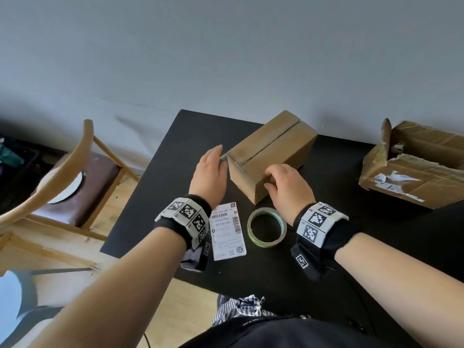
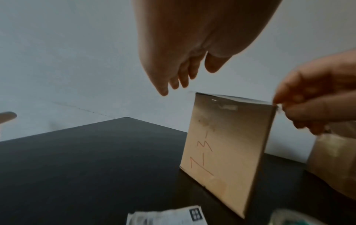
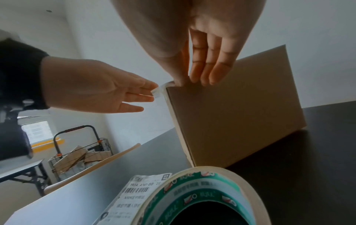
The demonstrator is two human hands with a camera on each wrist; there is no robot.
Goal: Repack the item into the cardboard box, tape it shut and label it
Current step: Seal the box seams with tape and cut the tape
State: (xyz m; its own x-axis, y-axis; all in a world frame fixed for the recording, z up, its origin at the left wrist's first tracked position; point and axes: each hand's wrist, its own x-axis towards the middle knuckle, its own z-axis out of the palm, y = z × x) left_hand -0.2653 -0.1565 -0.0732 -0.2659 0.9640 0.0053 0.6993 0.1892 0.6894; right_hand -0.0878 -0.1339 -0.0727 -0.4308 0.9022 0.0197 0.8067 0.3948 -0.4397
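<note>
Two cardboard boxes are sitting on the black table (image 1: pixel 155 222): a plain brown closed box (image 1: pixel 270 151), its top flaps meeting along a taped seam with red pen marks on one side, and a torn open box (image 1: pixel 411 164) lying well apart at the right edge. One roll of tape (image 1: pixel 267 227) and one printed label (image 1: pixel 227 231) are lying side by side near the table's front, just behind both wrists. The closed box is standing between the hands. The left hand (image 1: pixel 211 169) is reaching with straight, relaxed fingers to the box's near top corner, where a loose tape end is sticking out. The right hand (image 1: pixel 288 187) is pressing flat, straight fingers on the box's near end.
</note>
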